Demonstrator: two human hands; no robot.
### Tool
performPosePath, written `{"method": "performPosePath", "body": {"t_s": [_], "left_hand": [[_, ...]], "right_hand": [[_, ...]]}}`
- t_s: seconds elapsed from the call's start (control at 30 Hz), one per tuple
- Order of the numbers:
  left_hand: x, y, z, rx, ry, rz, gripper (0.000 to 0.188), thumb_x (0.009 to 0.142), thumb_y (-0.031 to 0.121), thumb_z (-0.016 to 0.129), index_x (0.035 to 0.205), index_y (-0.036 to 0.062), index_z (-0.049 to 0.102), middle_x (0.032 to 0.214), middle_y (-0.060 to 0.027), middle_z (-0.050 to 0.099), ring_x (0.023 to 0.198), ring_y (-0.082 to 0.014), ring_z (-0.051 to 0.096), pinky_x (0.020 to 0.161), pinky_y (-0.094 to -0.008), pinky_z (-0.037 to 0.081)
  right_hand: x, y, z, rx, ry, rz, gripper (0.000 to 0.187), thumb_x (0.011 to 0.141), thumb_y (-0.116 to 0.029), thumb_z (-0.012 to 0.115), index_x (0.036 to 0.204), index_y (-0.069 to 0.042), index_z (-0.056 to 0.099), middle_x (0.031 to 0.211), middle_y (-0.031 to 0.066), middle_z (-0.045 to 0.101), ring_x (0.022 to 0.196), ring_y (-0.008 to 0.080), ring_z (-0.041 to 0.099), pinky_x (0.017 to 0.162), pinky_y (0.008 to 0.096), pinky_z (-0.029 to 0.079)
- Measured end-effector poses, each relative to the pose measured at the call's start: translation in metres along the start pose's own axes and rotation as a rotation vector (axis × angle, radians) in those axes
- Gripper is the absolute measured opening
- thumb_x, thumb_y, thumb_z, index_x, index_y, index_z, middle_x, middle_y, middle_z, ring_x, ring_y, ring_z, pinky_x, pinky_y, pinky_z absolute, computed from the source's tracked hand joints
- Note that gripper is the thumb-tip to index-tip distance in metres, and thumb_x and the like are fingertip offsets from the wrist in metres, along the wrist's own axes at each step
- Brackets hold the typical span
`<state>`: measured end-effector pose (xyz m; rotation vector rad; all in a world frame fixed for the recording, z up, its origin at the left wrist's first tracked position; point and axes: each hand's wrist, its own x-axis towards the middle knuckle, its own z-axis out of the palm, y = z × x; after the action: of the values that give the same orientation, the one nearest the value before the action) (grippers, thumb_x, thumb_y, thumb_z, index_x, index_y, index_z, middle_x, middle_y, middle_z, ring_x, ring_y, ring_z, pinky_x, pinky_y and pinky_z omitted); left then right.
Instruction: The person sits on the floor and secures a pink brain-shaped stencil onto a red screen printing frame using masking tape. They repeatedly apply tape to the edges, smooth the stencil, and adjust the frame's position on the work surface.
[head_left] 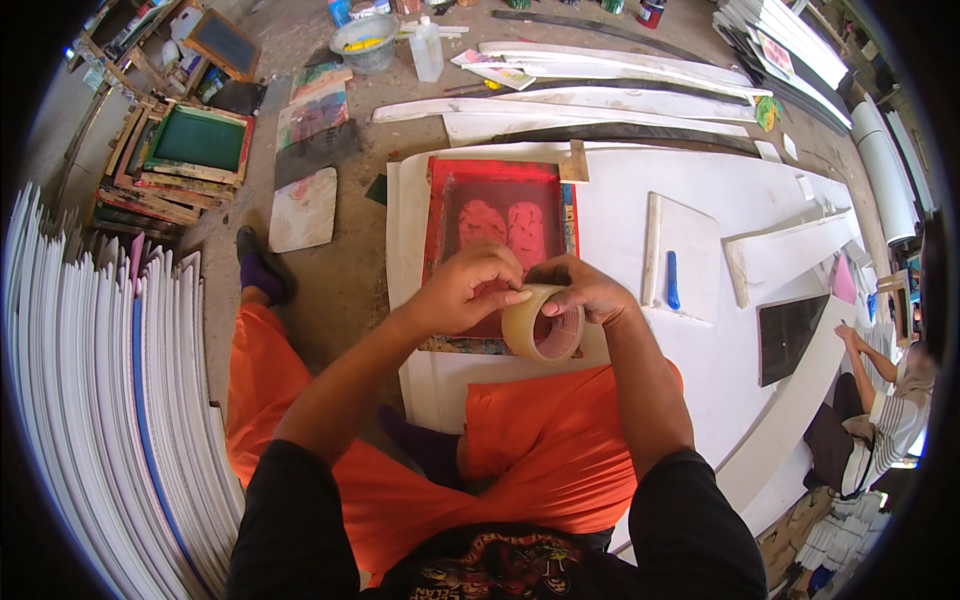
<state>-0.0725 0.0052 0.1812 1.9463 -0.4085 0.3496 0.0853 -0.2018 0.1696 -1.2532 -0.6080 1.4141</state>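
A wide roll of clear yellowish packing tape is up in front of me, above the near end of a red screen-printing frame. My right hand grips the roll from its right side, with the thumb over the rim. Bent fingers of my left hand pinch at the roll's upper left edge; any loose end of tape there is too small to make out. Two rounded pink-red shapes show on the mesh of the frame, partly hidden by my hands.
White sheets lie under the frame. To the right are a board with a blue-handled tool and a dark panel. Stacked white boards stand at left, near piled frames. Another person sits at far right.
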Motion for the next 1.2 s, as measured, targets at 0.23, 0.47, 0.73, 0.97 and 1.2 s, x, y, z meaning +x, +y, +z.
{"method": "performPosePath", "body": {"t_s": [0.23,0.47,0.73,0.97,1.2], "left_hand": [[-0.051,-0.021,0.029,-0.144,0.369,-0.483,0.016,0.102,0.016,0.072,0.101,-0.0003,0.071,0.090,-0.0054,0.071,0.078,-0.0090,0.063,0.069,-0.0265,0.050],[-0.053,-0.035,0.037,-0.138,0.678,-0.776,0.032,0.103,0.027,0.073,0.097,-0.0050,0.073,0.082,-0.0052,0.071,0.073,-0.0078,0.061,0.068,-0.0261,0.049],[-0.060,-0.041,0.063,-0.119,0.702,-0.847,0.029,0.101,0.024,0.075,0.098,-0.0047,0.072,0.083,-0.0041,0.070,0.074,-0.0091,0.061,0.069,-0.0268,0.050],[-0.084,-0.047,0.063,-0.186,0.856,-0.892,0.030,0.100,0.024,0.076,0.091,-0.0036,0.071,0.072,-0.0009,0.064,0.066,-0.0070,0.056,0.063,-0.0253,0.047],[-0.083,-0.036,0.039,-0.188,0.859,-0.907,0.029,0.100,0.023,0.076,0.093,-0.0045,0.071,0.073,-0.0008,0.065,0.062,-0.0083,0.056,0.059,-0.0274,0.048]], "right_hand": [[0.014,0.068,0.026,0.012,0.400,-0.185,0.080,0.082,-0.038,0.087,0.143,-0.004,0.047,0.140,0.0165,0.058,0.131,0.0246,0.055,0.108,0.0421,0.047],[0.016,0.071,0.057,-0.527,0.579,-0.383,0.071,0.076,-0.023,0.096,0.132,-0.003,0.059,0.121,0.0101,0.068,0.115,0.0204,0.065,0.100,0.0390,0.052],[0.009,0.062,0.030,-0.838,0.500,-0.549,0.060,0.073,-0.028,0.096,0.121,-0.006,0.069,0.105,0.0137,0.074,0.099,0.0360,0.071,0.086,0.0432,0.058],[0.006,0.068,0.023,-1.171,0.462,-0.462,0.061,0.068,-0.020,0.095,0.123,-0.007,0.071,0.107,0.0129,0.073,0.098,0.0336,0.072,0.085,0.0436,0.058],[0.000,0.057,0.019,-1.042,0.346,-0.465,0.061,0.070,-0.029,0.091,0.124,-0.008,0.071,0.109,0.0136,0.074,0.100,0.0345,0.072,0.086,0.0464,0.058]]}}
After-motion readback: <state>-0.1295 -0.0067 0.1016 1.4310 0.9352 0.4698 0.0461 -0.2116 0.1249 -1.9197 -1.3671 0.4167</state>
